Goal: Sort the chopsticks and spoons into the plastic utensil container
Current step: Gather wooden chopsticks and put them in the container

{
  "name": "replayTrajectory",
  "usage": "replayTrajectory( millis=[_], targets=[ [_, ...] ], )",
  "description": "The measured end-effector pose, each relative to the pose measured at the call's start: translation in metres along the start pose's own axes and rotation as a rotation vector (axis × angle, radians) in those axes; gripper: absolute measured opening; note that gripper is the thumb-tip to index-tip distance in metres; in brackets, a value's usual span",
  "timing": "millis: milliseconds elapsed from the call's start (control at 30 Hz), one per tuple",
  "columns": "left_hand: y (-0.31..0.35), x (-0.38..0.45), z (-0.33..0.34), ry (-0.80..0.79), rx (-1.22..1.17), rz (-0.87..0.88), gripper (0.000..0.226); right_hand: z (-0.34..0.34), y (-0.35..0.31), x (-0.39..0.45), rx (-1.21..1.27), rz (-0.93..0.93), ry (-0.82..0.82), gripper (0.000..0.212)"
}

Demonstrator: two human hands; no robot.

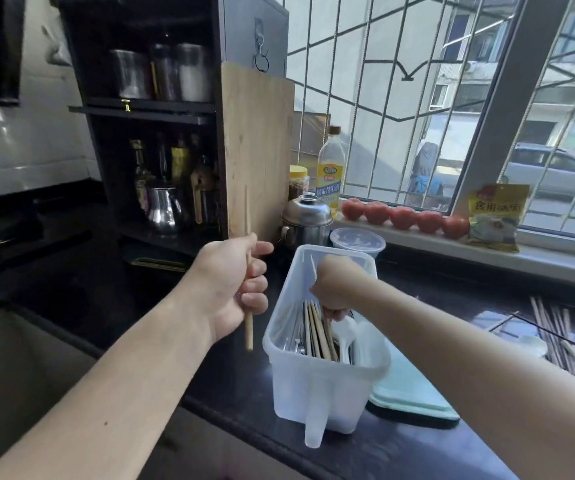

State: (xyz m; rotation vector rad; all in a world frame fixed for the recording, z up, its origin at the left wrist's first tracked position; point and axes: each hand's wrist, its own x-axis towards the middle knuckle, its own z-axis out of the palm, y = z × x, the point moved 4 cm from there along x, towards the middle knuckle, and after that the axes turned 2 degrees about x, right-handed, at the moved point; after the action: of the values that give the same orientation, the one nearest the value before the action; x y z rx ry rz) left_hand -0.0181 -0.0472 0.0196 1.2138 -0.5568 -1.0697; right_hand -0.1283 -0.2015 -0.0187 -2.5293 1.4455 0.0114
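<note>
We look down on a dark bench (417,455) beneath a barred window, where a translucent plastic utensil container (317,386) stands near the middle, its handle toward us. Behind it to the left, a wooden cutting board (258,143) leans upright against a black cabinet (147,109), and a row of tomatoes (403,216) lines the far sill. A pale green board (414,393) lies flat just right of the container. Inside the container, wooden chopsticks (317,332) and metal utensils lie to the left and white spoons (346,332) to the right. Our left hand (234,285) hovers left of the container, its fingers (256,282) curled tight around a single wooden chopstick (249,327) held nearly upright. Our right hand (338,284) reaches down into the container, fingers closed on what seems to be a few chopsticks, though we cannot tell exactly what it grips. Loose chopsticks (552,327) and more spoons (533,345) remain on the bench at far right.
</note>
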Motion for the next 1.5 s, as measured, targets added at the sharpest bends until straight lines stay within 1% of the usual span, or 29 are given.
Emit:
replayTrajectory(
  millis=[67,133,167,200,233,300,333,367,400,500,567,633,667,700,767,800,867,933,1000,1033,1100,1200,1267,1300,1367,1433,1500],
  targets=[
    [-0.003,-0.003,0.007,-0.046,-0.005,-0.039,0.028,0.011,-0.001,-0.001,-0.041,0.024,-0.036,0.028],
    [-0.003,-0.006,0.012,-0.068,0.014,-0.028,0.030,0.008,-0.002,-0.004,-0.017,0.036,-0.078,0.033],
    [-0.002,-0.008,0.013,-0.078,0.032,-0.010,0.030,-0.002,-0.002,-0.007,0.002,0.014,-0.063,0.035],
    [-0.001,-0.009,0.014,-0.088,0.052,0.007,0.028,-0.016,-0.002,-0.010,0.035,-0.010,-0.003,0.036],
    [0.000,-0.010,0.015,-0.097,0.075,0.020,0.027,-0.031,-0.001,-0.014,0.141,-0.032,0.069,0.037],
    [0.001,-0.011,0.019,-0.119,0.168,0.031,0.023,-0.057,0.002,-0.027,0.500,-0.082,0.152,0.039],
    [0.001,-0.011,0.023,-0.133,0.231,0.037,0.021,-0.066,0.002,-0.036,0.662,-0.113,0.144,0.039],
    [0.000,-0.010,0.028,-0.155,0.287,0.048,0.021,-0.070,0.001,-0.044,0.750,-0.127,0.114,0.039],
    [-0.002,-0.010,0.034,-0.182,0.332,0.065,0.023,-0.071,-0.001,-0.051,0.768,-0.133,0.079,0.039],
    [-0.008,-0.006,0.051,-0.237,0.437,0.126,0.051,-0.065,-0.008,-0.061,0.756,-0.153,0.048,0.036],
    [-0.012,-0.005,0.056,-0.245,0.477,0.146,0.065,-0.066,-0.005,-0.057,0.865,-0.148,0.092,0.032],
    [-0.015,-0.003,0.049,-0.189,0.544,0.181,0.070,-0.068,0.006,-0.046,0.919,-0.086,0.173,0.031],
    [-0.015,-0.002,0.041,-0.124,0.602,0.224,0.067,-0.068,0.011,-0.038,0.875,-0.046,0.200,0.031],
    [-0.014,0.000,0.032,-0.046,0.661,0.278,0.062,-0.064,0.015,-0.031,0.794,-0.003,0.189,0.032],
    [-0.012,0.003,0.011,0.091,0.715,0.367,0.052,-0.045,0.015,-0.019,0.579,0.054,0.072,0.033],
    [-0.012,0.004,0.003,0.133,0.719,0.375,0.049,-0.032,0.012,-0.015,0.479,0.059,0.006,0.032],
    [-0.015,0.008,-0.010,0.155,0.741,0.326,0.048,-0.005,0.005,-0.006,0.288,0.042,-0.094,0.027],
    [-0.024,0.008,-0.017,0.106,0.805,0.249,0.048,0.015,0.001,0.001,0.099,0.043,-0.144,0.026],
    [-0.033,0.007,-0.021,0.063,0.871,0.187,0.045,0.022,0.004,0.006,0.088,0.058,-0.137,0.034],
    [-0.035,0.006,-0.023,0.062,0.885,0.184,0.043,0.019,0.005,0.007,0.104,0.045,-0.109,0.038],
    [-0.032,0.004,-0.023,0.107,0.881,0.240,0.036,0.001,0.008,0.004,0.067,-0.020,0.003,0.034],
    [-0.018,-0.005,-0.009,0.187,0.810,0.425,0.028,-0.033,0.019,-0.013,-0.006,-0.105,0.199,0.030],
    [-0.011,-0.020,0.012,0.182,0.714,0.562,0.027,-0.051,0.035,-0.036,0.099,-0.154,0.358,0.032],
    [-0.010,-0.027,0.027,0.150,0.664,0.611,0.027,-0.057,0.046,-0.052,0.180,-0.167,0.439,0.034],
    [-0.019,-0.041,0.065,0.023,0.562,0.652,0.029,-0.062,0.073,-0.086,0.300,-0.162,0.561,0.033],
    [-0.043,-0.047,0.109,-0.138,0.454,0.617,0.031,-0.054,0.105,-0.116,0.356,-0.117,0.586,0.028],
    [-0.079,-0.049,0.157,-0.253,0.441,0.545,0.034,-0.035,0.144,-0.142,0.386,-0.054,0.567,0.029]
  ],
)
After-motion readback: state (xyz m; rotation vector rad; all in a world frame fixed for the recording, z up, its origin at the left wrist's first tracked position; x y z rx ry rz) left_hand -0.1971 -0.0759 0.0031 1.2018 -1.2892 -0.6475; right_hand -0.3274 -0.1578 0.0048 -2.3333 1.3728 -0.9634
